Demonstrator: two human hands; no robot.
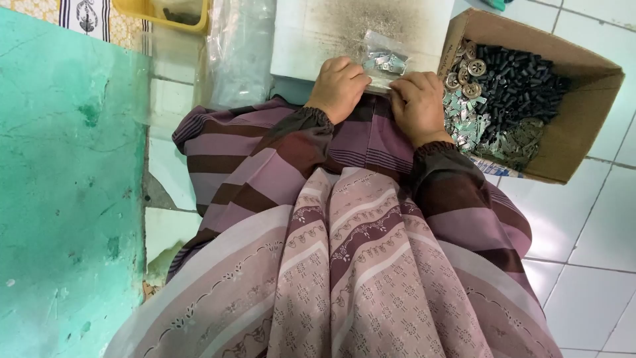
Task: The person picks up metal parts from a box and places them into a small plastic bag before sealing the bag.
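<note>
White board (311,33), cardboard box (583,126) beside hands.

Small bag (384,61) on slab (311,33); box (576,126) right, probably holding metal parts (510,99); plastic sheet (242,50) left.

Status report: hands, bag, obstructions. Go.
Left hand and right hand both pinching small clear bag of metal parts. Cardboard box of parts beside right hand. Nothing obstructing.

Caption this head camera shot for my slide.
Both hands pinch a small clear plastic bag of metal pieces beside a cardboard box of parts.
</note>
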